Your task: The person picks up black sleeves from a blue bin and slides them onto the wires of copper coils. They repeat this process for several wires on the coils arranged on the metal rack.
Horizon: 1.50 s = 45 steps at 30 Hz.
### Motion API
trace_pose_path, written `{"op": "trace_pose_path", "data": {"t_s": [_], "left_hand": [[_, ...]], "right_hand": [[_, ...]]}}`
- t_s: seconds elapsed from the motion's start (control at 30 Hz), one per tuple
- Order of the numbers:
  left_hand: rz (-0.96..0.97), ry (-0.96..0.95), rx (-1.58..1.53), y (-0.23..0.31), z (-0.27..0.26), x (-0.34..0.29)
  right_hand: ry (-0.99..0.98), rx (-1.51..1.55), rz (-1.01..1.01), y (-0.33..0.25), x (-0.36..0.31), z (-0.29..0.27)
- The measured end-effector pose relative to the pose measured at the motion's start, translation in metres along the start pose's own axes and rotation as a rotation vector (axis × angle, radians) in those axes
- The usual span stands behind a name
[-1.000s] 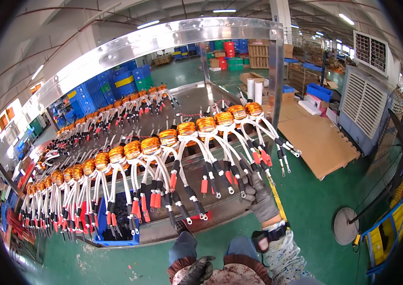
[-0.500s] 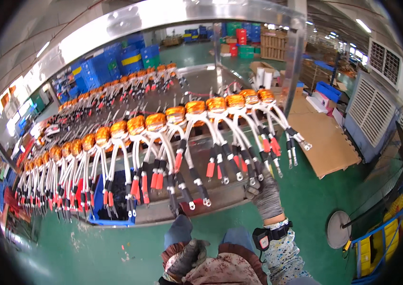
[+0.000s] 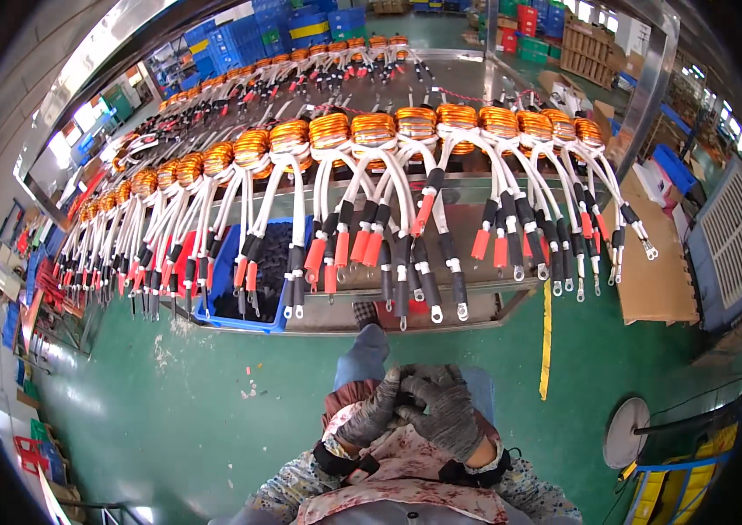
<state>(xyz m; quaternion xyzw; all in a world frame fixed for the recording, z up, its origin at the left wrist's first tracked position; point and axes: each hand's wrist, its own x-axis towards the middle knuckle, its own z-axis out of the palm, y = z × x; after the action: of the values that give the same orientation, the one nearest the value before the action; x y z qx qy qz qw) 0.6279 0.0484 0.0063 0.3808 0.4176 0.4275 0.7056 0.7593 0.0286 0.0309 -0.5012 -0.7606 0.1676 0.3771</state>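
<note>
My left hand (image 3: 373, 411) and my right hand (image 3: 443, 415), both in grey gloves, meet in front of my apron. Their fingers are bent and pressed together; whatever may lie between them is hidden. Ahead of them, apart from both hands, a long row of orange copper-wound coils (image 3: 374, 131) runs along the edge of a metal rack. White leads (image 3: 402, 185) hang from the coils over the front, with black and red sleeves (image 3: 482, 242) and ring terminals (image 3: 462, 311) at their lower ends.
A blue bin (image 3: 276, 321) of black pieces sits under the row. A second row of coils (image 3: 318, 54) lies farther back on the metal rack (image 3: 467, 79). Flattened cardboard (image 3: 660, 289) and a grey ventilated unit (image 3: 732, 241) stand at right. A round metal base (image 3: 626, 433) is at lower right.
My right hand has left the hanging leads at the right and come back to my left hand at the apron. The view has shifted, so the coils appear higher.
</note>
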Motion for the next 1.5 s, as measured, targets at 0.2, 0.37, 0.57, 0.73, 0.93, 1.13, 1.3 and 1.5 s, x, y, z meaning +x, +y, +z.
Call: {"op": "trace_pose_path", "data": {"t_s": [0.2,0.37,0.57,0.73,0.93,1.13,1.3,1.5], "left_hand": [[0.022,-0.095,0.003,-0.010,-0.007,-0.005],[-0.134,-0.390,-0.015,0.001,-0.015,-0.003],[-0.143,-0.355,0.062,0.003,-0.008,-0.008],[-0.185,-0.371,0.045,-0.009,-0.012,-0.006],[-0.161,-0.298,0.109,0.000,-0.007,-0.011],[-0.201,-0.301,-0.001,-0.032,-0.028,-0.007],[-0.227,-0.366,-0.022,-0.042,-0.033,0.005],[-0.170,-0.167,0.131,-0.041,-0.044,0.001]], "right_hand": [[0.032,0.130,-0.036,0.010,-0.006,0.005],[0.488,1.089,0.395,0.032,0.000,-0.050],[0.721,0.749,0.621,0.054,0.000,-0.128],[0.810,0.883,0.615,0.082,-0.009,-0.124],[0.786,1.186,0.496,0.086,0.000,-0.129],[0.702,1.592,0.472,0.087,0.020,-0.144],[0.847,0.864,0.422,0.095,0.034,-0.132],[0.897,-0.713,0.455,0.087,0.040,-0.130]]}}
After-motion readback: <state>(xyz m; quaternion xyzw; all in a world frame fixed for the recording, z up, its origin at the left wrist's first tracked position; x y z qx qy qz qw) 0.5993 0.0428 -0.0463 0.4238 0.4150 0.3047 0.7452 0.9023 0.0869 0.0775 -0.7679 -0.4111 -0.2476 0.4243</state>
